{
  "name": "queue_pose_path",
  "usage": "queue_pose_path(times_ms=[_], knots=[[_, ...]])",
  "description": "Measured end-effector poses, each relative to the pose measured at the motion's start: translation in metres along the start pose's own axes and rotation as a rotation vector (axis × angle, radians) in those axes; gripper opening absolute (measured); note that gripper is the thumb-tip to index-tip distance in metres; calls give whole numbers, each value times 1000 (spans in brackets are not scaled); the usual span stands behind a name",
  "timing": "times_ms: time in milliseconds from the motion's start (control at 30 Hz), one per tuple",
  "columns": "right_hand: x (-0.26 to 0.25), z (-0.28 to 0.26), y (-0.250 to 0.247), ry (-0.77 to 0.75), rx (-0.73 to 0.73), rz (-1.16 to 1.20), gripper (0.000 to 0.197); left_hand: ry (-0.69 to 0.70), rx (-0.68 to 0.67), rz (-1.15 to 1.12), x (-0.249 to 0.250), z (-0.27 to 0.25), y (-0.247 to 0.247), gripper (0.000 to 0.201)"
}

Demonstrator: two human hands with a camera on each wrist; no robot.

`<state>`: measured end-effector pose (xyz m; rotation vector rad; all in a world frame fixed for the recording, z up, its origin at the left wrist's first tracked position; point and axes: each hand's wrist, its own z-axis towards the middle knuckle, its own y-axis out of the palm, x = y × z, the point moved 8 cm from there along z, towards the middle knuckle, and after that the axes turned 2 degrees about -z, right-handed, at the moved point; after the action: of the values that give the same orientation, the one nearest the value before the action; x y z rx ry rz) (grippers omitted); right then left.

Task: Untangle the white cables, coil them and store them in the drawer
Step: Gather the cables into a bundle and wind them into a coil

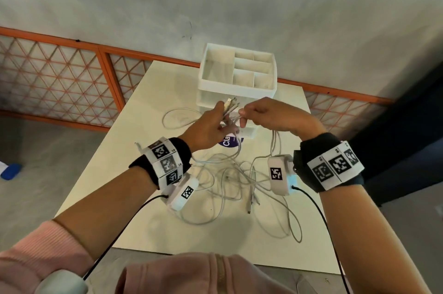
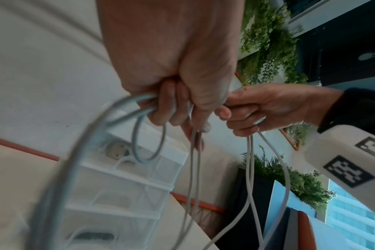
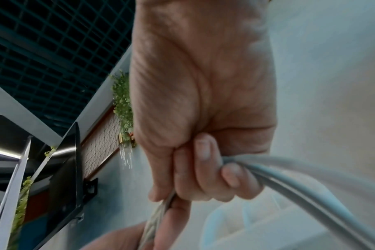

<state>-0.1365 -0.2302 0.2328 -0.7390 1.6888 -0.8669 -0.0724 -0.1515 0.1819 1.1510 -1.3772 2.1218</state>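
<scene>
Several white cables (image 1: 230,178) lie tangled on the white table (image 1: 115,174), with loops rising to both hands. My left hand (image 1: 213,123) grips a bundle of cable ends, the plugs (image 1: 231,103) sticking up above the fist. My right hand (image 1: 261,114) pinches strands right beside it, fingers curled round the cables (image 3: 268,170). In the left wrist view the cables (image 2: 195,169) hang down from both fists. The white drawer unit (image 1: 239,82) stands just behind the hands, its drawer fronts (image 2: 122,182) translucent.
The drawer unit's top tray (image 1: 215,66) has several open compartments. A blue round sticker (image 1: 226,142) lies on the table under the hands. An orange lattice fence (image 1: 60,82) runs behind the table. A blue object (image 1: 10,171) lies on the floor at left.
</scene>
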Motion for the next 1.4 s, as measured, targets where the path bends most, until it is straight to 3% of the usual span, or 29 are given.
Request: queue_pose_path(times_ms=[133, 267, 367, 533, 700, 833, 967, 1100, 1233, 1300, 1400], knots=[[23, -7, -6, 26, 70, 220, 27, 37, 130, -102, 4, 5, -22, 11], [69, -11, 13, 114, 99, 302, 32, 91, 380, -168, 13, 9, -68, 11], [108, -14, 32, 241, 59, 231, 30, 141, 539, -197, 12, 6, -92, 23], [160, -19, 50, 407, 79, 198, 46, 164, 837, -241, -1, -6, -130, 22], [153, -19, 21, 336, 295, 293, 43, 41, 798, -59, -22, -7, -122, 11], [136, -26, -29, 194, 575, 435, 35, -80, 628, 123, -49, -7, -98, 22], [142, -34, -61, 150, 738, 275, 32, -226, 559, 254, -80, -15, -84, 22], [170, -24, -36, 235, 590, 101, 28, -313, 594, 255, -91, -24, -84, 16], [231, -18, 32, 525, 220, -153, 39, -346, 701, 239, -89, -27, -92, 19], [248, -22, 59, 593, 161, -149, 38, -332, 749, 223, -89, -26, -95, 20], [250, -19, 85, 546, 136, -83, 34, -324, 764, 207, -91, -24, -93, 21]])
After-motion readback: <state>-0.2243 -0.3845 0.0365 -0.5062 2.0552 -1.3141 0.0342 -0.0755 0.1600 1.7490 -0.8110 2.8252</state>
